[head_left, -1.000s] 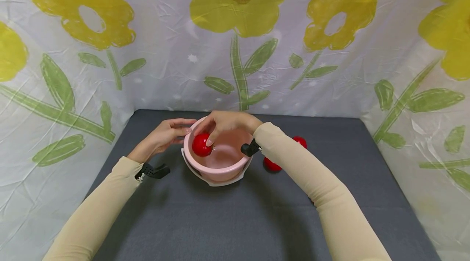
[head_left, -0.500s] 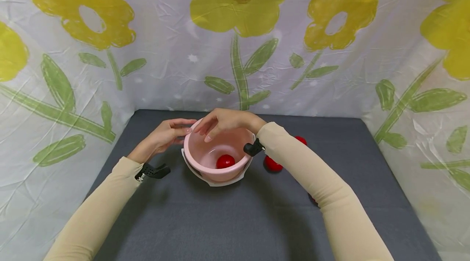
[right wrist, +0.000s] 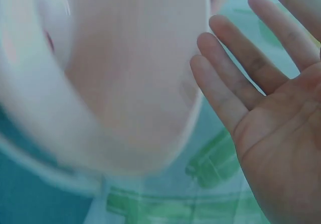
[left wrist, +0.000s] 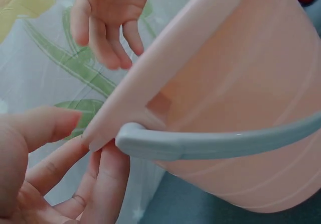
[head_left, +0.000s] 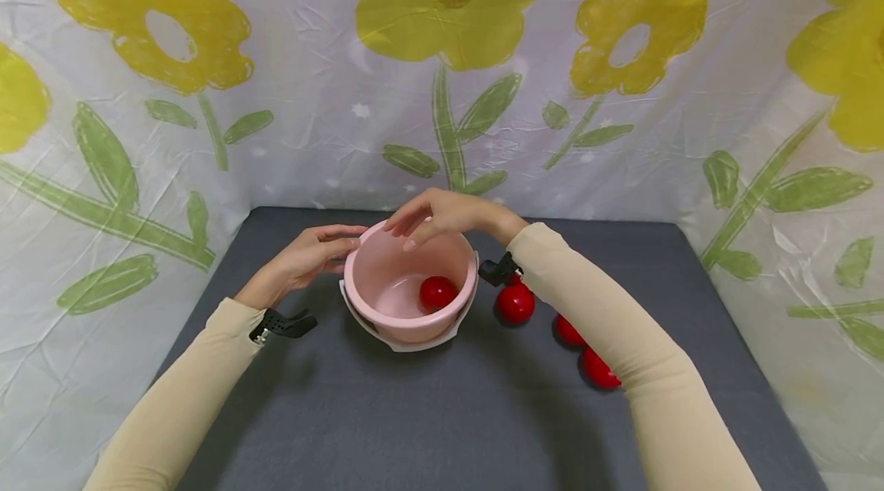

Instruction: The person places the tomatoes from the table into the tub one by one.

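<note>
A pink bucket (head_left: pixel 387 320) stands upright on the table, one round glossy red ball-like thing (head_left: pixel 438 293) lying at the bottom inside it. My left hand (head_left: pixel 304 257) is at the bucket's left rim. In the left wrist view its fingers (left wrist: pixel 114 179) touch the rim beside the pale handle (left wrist: pixel 220 143), the thumb standing off. Over the far side of the bucket hovers my right hand (head_left: pixel 445 216), holding nothing. The right wrist view shows its palm (right wrist: pixel 286 118) with the fingers extended and spread near the rim.
Right of the bucket lie several more round red things, among them a near one (head_left: pixel 515 304) and a front one (head_left: pixel 599 368), some partly behind the right sleeve (head_left: pixel 608 322). A dark grey cloth (head_left: pixel 387 414) covers the table. Behind hangs a flower-printed curtain (head_left: pixel 304 130).
My right hand let go of the red ball-like thing, which dropped into the bucket and rolled to its right side. The hand then rose and moved right. My left hand stayed at the rim.
</note>
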